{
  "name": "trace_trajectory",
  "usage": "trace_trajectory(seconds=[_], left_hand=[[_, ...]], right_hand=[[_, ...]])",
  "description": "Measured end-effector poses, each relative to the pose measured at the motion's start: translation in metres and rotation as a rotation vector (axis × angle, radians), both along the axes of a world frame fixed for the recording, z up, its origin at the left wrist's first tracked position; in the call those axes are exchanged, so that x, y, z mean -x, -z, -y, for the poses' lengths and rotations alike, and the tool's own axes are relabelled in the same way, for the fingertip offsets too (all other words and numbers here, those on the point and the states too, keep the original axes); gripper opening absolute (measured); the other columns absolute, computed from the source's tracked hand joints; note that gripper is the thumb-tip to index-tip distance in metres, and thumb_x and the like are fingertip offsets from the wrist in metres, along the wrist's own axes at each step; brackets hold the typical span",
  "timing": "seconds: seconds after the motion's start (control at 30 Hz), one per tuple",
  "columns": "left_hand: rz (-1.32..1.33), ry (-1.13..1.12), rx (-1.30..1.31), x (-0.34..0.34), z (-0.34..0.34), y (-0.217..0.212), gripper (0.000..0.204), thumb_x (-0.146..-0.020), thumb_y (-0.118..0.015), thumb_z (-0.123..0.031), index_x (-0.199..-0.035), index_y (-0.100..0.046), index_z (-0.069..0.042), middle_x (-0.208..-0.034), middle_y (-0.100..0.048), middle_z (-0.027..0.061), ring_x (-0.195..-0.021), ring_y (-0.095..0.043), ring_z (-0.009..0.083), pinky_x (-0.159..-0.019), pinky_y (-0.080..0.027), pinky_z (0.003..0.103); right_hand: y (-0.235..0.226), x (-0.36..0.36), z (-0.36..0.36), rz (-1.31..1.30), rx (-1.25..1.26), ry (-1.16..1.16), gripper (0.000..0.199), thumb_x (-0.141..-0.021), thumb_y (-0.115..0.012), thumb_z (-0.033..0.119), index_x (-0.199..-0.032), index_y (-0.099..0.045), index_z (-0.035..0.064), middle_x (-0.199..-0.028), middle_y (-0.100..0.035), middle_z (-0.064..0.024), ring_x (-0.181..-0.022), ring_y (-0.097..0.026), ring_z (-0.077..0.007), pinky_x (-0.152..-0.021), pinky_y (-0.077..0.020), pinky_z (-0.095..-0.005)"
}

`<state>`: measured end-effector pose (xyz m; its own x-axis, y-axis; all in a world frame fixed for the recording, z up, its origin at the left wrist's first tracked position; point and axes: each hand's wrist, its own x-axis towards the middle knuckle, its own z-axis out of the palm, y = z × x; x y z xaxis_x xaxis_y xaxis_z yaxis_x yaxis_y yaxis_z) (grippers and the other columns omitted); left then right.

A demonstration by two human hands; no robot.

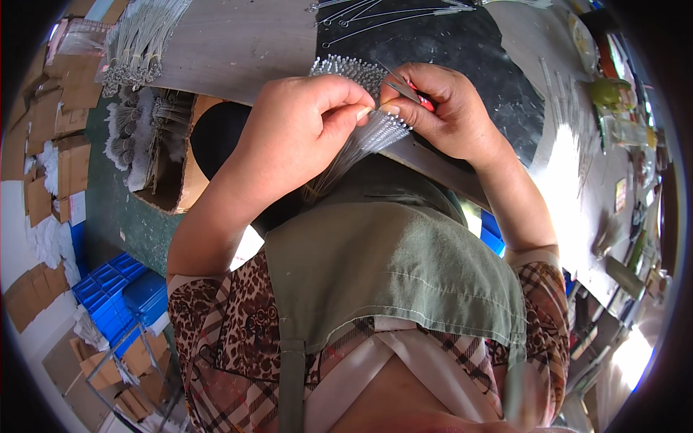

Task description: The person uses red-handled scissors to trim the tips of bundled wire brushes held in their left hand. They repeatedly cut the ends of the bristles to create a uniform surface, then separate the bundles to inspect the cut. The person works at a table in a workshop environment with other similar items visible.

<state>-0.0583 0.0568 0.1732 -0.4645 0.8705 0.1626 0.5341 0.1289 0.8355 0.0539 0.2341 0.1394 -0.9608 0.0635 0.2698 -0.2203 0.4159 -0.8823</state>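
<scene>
A bundle of thin wire brushes (390, 130) with small pale rounded tips lies at the table's near edge, between my hands and under them. My left hand (303, 119) is closed in a pinch over the tips; what its thumb and finger hold is too small to make out. My right hand (447, 108) is wrapped round a pair of small scissors (404, 85) with red handles. Their blades point up and left, just above the tips, and the right thumb rests close to the bundle. More pale tips (346, 68) show behind my left fingers.
Looped wire pieces (390, 18) lie on the black mat (462, 58) at the back. Bundled wires (144, 36) hang over the table's left end. Below them stands a cardboard box (191, 155) with more bundles. Blue crates (112, 296) are at lower left, bottles (613, 94) at right.
</scene>
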Motion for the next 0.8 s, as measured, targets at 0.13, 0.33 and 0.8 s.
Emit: trace_trajectory(seconds=[0.13,0.33,0.8], left_hand=[[-0.092,0.029,0.021,0.001,-0.001,-0.002,0.006,-0.079,-0.064,-0.006,-0.084,-0.066,-0.004,-0.071,-0.064,0.0127,-0.062,-0.064,0.0242,-0.055,-0.048,0.031],[-0.197,0.001,0.000,-0.004,-0.002,0.001,0.008,-0.078,-0.064,-0.007,-0.085,-0.066,-0.005,-0.070,-0.063,0.0126,-0.061,-0.063,0.0271,-0.055,-0.048,0.032],[0.402,-0.028,0.144,0.004,0.005,-0.008,0.013,-0.087,-0.058,-0.007,-0.093,-0.066,0.002,-0.078,-0.069,0.0063,-0.055,-0.060,0.0066,-0.052,-0.049,0.021]], right_hand=[[0.000,0.001,0.001,-0.004,0.037,-0.004,0.013,-0.083,-0.066,0.011,-0.088,-0.060,0.0012,-0.077,-0.058,-0.0044,-0.069,-0.052,-0.0117,-0.064,-0.0427,-0.0242],[0.001,0.001,-0.001,-0.004,-0.018,0.014,0.024,-0.080,-0.070,0.014,-0.100,-0.062,0.0019,-0.078,-0.059,-0.0095,-0.067,-0.055,-0.0155,-0.063,-0.0464,-0.0276],[0.001,-0.001,0.000,0.023,-0.012,0.033,0.015,-0.082,-0.068,0.012,-0.090,-0.061,0.0012,-0.078,-0.059,-0.0058,-0.069,-0.055,-0.0125,-0.063,-0.0435,-0.0244]])
